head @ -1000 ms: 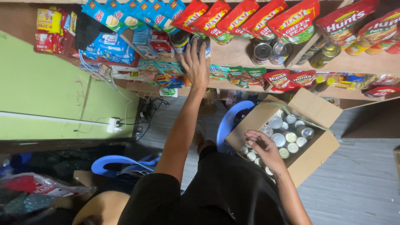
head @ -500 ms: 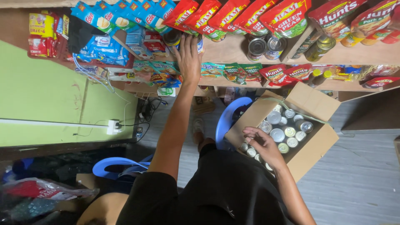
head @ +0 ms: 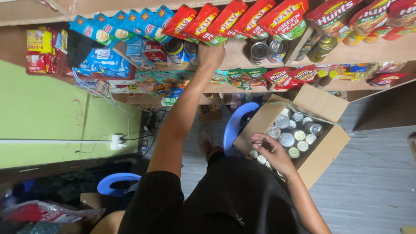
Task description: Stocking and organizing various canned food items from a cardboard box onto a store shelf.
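Seen from above, leaning over a cardboard box (head: 323, 141) on the floor in front of wooden shelves (head: 236, 54). Left hand (head: 211, 55) stretched up to the upper shelf, grip closed round a can (head: 197, 48) there, just beside other upright cans (head: 175, 50) and under the row of red pouches (head: 225, 19); whether resting on it or gripping it tight, cannot tell, fingers being hidden on the far side. Right hand (head: 272, 152) down at the near edge of the box, fingers loosely curled over the small cans (head: 258, 158) packed there, touching them; nothing clearly lifted, so no telling whether anything is held. By the look of it, partly through: a few cans standing on the shelf, two more (head: 265, 48) further right, with bare board left between them. Box still well filled, silver tops (head: 292, 132) in several rows, so most of the stock remaining inside. Blue packets (head: 110, 30) at the left end of the shelf, sachets (head: 281, 77) on the shelf below, a blue plastic stool (head: 236, 125) between box and shelves.
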